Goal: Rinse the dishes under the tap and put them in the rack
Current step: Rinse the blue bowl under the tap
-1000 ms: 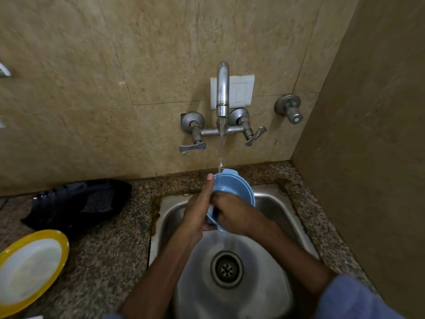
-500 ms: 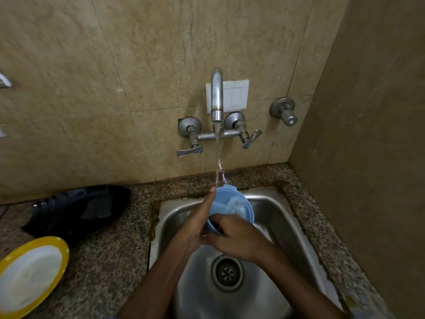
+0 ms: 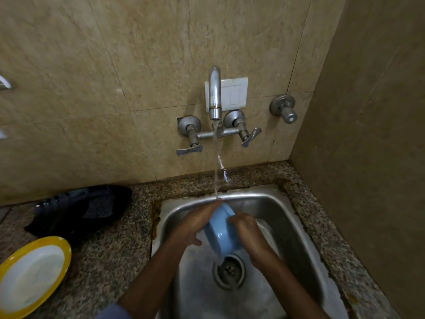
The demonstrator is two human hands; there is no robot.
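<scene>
Blue bowl (image 3: 220, 231) under tap water (image 3: 216, 176), left hand (image 3: 195, 223) flat-fingered against it, right hand (image 3: 247, 229) curled round

1. A blue bowl (image 3: 222, 233) is held on its edge over the sink (image 3: 287, 217), above the drain (image 3: 228, 271).
2. The left hand (image 3: 195, 223) lies flat against the bowl's left side, fingers straight and pointing up towards the water.
3. The right hand (image 3: 247, 229) grips the bowl from the right, fingers curled over its rim.
4. Water (image 3: 216, 162) runs from the tap (image 3: 214, 93) and lands at the bowl's top edge, by the left fingertips.
5. On the bench (image 3: 110, 256) left of the sink lie a yellow-rimmed plate (image 3: 32, 275) and, behind it, a black tray (image 3: 78, 210).
</scene>
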